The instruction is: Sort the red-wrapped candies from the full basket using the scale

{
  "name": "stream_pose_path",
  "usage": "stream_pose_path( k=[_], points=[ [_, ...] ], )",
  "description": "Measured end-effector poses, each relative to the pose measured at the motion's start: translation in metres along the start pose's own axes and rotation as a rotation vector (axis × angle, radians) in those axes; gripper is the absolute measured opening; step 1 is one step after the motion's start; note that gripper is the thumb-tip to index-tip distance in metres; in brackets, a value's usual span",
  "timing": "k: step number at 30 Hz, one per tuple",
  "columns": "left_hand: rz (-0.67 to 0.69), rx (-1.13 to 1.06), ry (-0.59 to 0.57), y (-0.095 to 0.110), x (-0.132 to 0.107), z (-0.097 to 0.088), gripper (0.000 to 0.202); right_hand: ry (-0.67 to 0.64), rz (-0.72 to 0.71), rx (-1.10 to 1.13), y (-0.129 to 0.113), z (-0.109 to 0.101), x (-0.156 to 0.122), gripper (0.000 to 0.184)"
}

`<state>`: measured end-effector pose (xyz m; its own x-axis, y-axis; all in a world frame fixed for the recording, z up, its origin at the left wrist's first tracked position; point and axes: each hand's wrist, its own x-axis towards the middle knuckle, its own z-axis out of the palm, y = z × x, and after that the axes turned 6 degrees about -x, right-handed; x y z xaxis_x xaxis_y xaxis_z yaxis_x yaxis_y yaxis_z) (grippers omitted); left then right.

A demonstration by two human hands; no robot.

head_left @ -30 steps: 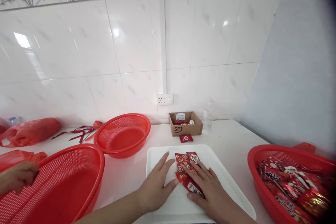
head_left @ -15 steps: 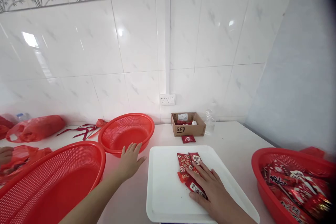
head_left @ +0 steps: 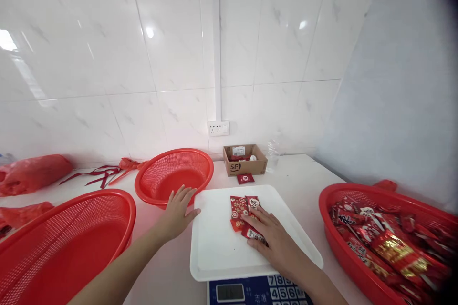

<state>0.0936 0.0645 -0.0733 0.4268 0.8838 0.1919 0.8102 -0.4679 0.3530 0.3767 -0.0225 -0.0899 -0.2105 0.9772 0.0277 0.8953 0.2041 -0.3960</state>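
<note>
Now, our left hand (head_left: 175, 217), spread, had moved toward round basket (head_left: 157, 167); right hand (head_left: 274, 237), also spread, alone lay on packets (head_left: 238, 207).

The person's left hand (head_left: 177, 217) is ungloved, with a fairly broad back, slender fingers (head_left: 181, 196) that end in rounded tips, and a shorter, thicker left thumb (head_left: 193, 214). Behind it the left forearm (head_left: 125, 264) is bare, long and slim, smooth in outline, narrowest at the wrist and gradually fuller toward the lower edge of the view. The right hand (head_left: 274, 239), also ungloved, has the same slim build, with a tapering right thumb (head_left: 258, 247). The right forearm (head_left: 317, 280) is likewise bare, a shorter stretch of it showing. Fingernails are too small to make out clearly.
</note>
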Motion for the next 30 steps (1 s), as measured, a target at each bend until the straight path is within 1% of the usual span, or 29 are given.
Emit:
stream_pose_path(
  k=[2, 4, 6, 9, 11, 12, 14, 16, 17, 19, 21, 23, 26, 28, 30],
  points=[
    [0.04, 0.006, 0.004, 0.011, 0.003, 0.0, 0.05, 0.021, -0.006, 0.048, 0.0, -0.002, -0.001, 0.049],
    [0.105, -0.007, -0.038, 0.026, 0.005, 0.003, 0.051, 0.049, -0.009, 0.089, 0.003, -0.004, -0.002, 0.048],
    [0.175, -0.047, -0.13, 0.044, 0.007, 0.008, 0.054, 0.09, -0.011, 0.111, 0.006, -0.004, -0.003, 0.049],
    [0.255, -0.12, -0.282, 0.066, 0.012, 0.022, 0.063, 0.157, -0.015, 0.113, 0.013, -0.004, -0.007, 0.049],
    [0.273, -0.143, -0.349, 0.076, 0.017, 0.033, 0.073, 0.176, 0.005, 0.1, 0.017, -0.005, -0.01, 0.049],
    [0.279, -0.144, -0.365, 0.08, 0.02, 0.038, 0.079, 0.177, 0.024, 0.092, 0.018, -0.005, -0.013, 0.049],
    [0.319, -0.121, -0.353, 0.085, 0.027, 0.047, 0.088, 0.174, 0.062, 0.085, 0.02, -0.007, -0.018, 0.049],
    [0.399, -0.077, -0.288, 0.088, 0.034, 0.053, 0.087, 0.176, 0.073, 0.093, 0.021, -0.008, -0.023, 0.048],
    [0.438, -0.057, -0.254, 0.089, 0.038, 0.054, 0.081, 0.177, 0.07, 0.102, 0.022, -0.008, -0.026, 0.048],
    [0.489, -0.026, -0.211, 0.09, 0.044, 0.056, 0.061, 0.176, 0.057, 0.123, 0.023, -0.008, -0.029, 0.048],
    [0.498, -0.005, -0.208, 0.091, 0.048, 0.056, 0.04, 0.174, 0.046, 0.143, 0.024, -0.007, -0.03, 0.048],
    [0.484, 0.021, -0.208, 0.091, 0.05, 0.055, 0.029, 0.173, 0.042, 0.156, 0.024, -0.006, -0.031, 0.049],
    [0.413, 0.035, -0.19, 0.089, 0.049, 0.05, 0.029, 0.166, 0.062, 0.156, 0.024, -0.006, -0.031, 0.049],
    [0.344, 0.031, -0.162, 0.086, 0.048, 0.042, 0.031, 0.158, 0.078, 0.156, 0.024, -0.006, -0.031, 0.049],
    [0.272, 0.024, -0.125, 0.083, 0.049, 0.028, 0.031, 0.153, 0.084, 0.154, 0.025, -0.006, -0.031, 0.048]
  ],
)
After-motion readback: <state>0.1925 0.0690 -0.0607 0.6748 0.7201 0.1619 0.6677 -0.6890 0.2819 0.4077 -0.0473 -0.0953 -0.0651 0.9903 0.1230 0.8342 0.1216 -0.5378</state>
